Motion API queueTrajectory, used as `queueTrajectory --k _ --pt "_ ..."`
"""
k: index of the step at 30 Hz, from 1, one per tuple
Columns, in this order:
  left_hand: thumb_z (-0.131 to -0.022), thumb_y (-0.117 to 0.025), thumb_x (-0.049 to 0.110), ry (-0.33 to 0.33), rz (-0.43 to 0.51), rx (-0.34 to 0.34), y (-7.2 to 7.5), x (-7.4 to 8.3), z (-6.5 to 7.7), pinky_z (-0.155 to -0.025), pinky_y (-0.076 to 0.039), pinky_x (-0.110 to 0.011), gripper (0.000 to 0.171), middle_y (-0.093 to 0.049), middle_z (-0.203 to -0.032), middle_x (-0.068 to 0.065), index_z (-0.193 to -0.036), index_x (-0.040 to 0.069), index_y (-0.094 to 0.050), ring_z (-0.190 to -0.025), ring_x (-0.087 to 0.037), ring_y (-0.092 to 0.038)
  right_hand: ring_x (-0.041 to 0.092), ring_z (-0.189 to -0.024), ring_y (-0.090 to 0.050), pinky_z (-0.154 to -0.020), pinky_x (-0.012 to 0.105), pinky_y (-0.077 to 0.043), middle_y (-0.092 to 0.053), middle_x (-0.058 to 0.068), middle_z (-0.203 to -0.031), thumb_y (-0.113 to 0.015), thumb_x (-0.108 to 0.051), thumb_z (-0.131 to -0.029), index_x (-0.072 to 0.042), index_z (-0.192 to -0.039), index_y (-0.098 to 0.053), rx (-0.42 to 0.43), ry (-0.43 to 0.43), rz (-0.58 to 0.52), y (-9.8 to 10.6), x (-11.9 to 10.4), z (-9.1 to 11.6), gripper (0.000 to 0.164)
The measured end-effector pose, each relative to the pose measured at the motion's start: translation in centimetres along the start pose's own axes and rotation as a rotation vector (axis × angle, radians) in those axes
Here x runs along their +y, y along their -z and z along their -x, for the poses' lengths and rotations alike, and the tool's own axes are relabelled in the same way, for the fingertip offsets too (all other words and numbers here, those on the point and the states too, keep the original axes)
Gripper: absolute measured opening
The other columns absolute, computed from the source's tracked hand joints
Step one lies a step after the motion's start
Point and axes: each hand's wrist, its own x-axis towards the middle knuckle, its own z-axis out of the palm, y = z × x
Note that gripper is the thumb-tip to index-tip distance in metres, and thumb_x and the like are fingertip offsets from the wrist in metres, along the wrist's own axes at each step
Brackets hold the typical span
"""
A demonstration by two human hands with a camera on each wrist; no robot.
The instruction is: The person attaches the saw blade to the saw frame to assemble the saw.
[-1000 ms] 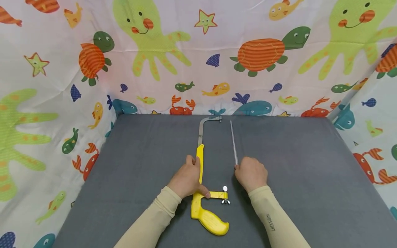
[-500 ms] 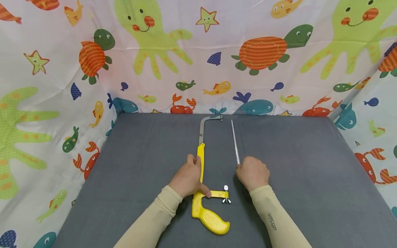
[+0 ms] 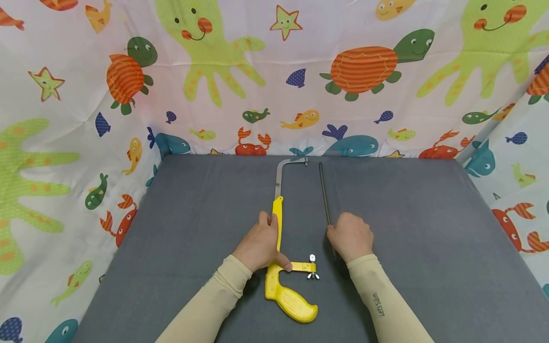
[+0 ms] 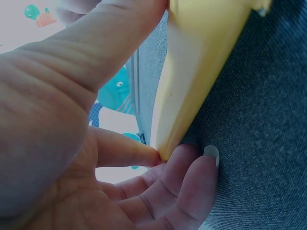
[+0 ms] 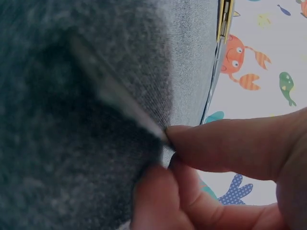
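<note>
A yellow hacksaw frame (image 3: 272, 282) without a blade in it lies flat on the grey cloth, its curved metal arm pointing away from me. My left hand (image 3: 257, 243) grips the frame's yellow back, thumb low near the lower arm, fingers higher up; the left wrist view shows the yellow bar (image 4: 192, 72) between thumb and fingers. To its right, my right hand (image 3: 351, 236) pinches a thin hacksaw blade (image 3: 324, 190) that points away, roughly alongside the frame. Its near end shows just below the hand. In the right wrist view, thumb and finger hold the blade (image 5: 115, 91).
Grey cloth (image 3: 429, 247) covers the table. A white curtain (image 3: 274, 62) printed with sea animals stands behind the table and along both sides. The frame's wing nut (image 3: 312, 276) sits at the end of its lower arm.
The blade has turned in my right hand: its visible face went from bright silver to dark, and its near end now shows below the hand. The left hand and frame keep their place.
</note>
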Motion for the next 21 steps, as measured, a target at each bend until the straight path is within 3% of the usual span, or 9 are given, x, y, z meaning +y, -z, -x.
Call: queueTrajectory --k 3,5,9,12,17,21 --pt "-0.060 -0.108 0.047 -0.001 0.000 0.001 0.0 0.0 0.0 -0.078 -0.056 -0.031 0.139 -0.045 -0.136 -0.019 -0.165 -0.005 -0.034 -0.089 -0.021 -0.058 0.025 -0.052 -0.048 -0.047 0.040 -0.036 -0.041 -0.001 -0.053 -0.064 -0.016 -0.092 -0.017 -0.051 -0.050 0.006 -0.005 -0.016 0.1 -0.1 -0.2 0.043" --pt "-0.061 -0.107 0.047 0.000 0.000 -0.001 0.0 -0.1 0.0 -0.078 -0.056 -0.031 0.140 -0.044 -0.138 -0.019 -0.166 -0.005 -0.032 -0.089 -0.021 -0.058 0.026 -0.055 -0.052 -0.050 0.041 -0.039 -0.049 0.000 -0.056 -0.066 -0.017 -0.093 -0.016 -0.055 -0.057 -0.009 -0.016 -0.027 0.1 -0.1 -0.3 0.039" --pt "-0.061 -0.107 0.049 -0.004 -0.008 -0.004 0.0 -0.1 0.0 -0.077 -0.056 -0.030 0.141 -0.044 -0.140 -0.021 -0.167 -0.005 -0.031 -0.087 -0.021 -0.058 0.033 -0.075 -0.068 -0.066 0.050 -0.053 -0.073 0.009 -0.082 -0.075 -0.022 -0.095 -0.010 -0.083 -0.075 -0.054 -0.021 -0.056 0.2 0.0 -0.5 0.017" --pt "-0.061 -0.106 0.050 -0.005 -0.014 -0.005 0.0 0.0 0.1 -0.076 -0.055 -0.030 0.142 -0.044 -0.141 -0.022 -0.167 -0.005 -0.030 -0.086 -0.021 -0.057 0.034 -0.088 -0.072 -0.081 0.054 -0.056 -0.078 0.014 -0.103 -0.079 -0.023 -0.096 -0.005 -0.107 -0.076 -0.110 0.008 -0.101 0.2 -0.1 -0.7 0.021" --pt "-0.062 -0.106 0.050 -0.004 -0.011 -0.010 0.1 0.0 0.1 -0.076 -0.055 -0.030 0.142 -0.044 -0.142 -0.022 -0.168 -0.005 -0.029 -0.087 -0.021 -0.058 0.022 -0.079 -0.069 -0.073 0.042 -0.055 -0.078 0.011 -0.094 -0.075 -0.018 -0.100 0.001 -0.122 -0.071 -0.224 0.022 -0.222 0.1 -0.4 -1.0 0.029" --pt "-0.062 -0.106 0.049 0.015 -0.005 -0.018 0.0 0.0 0.1 -0.078 -0.056 -0.031 0.142 -0.043 -0.144 -0.021 -0.168 -0.004 -0.029 -0.090 -0.021 -0.058 0.018 -0.074 -0.067 -0.067 0.033 -0.050 -0.076 0.008 -0.088 -0.069 -0.015 -0.103 0.000 -0.128 -0.068 -0.259 0.024 -0.329 0.3 -0.6 -1.1 0.029"
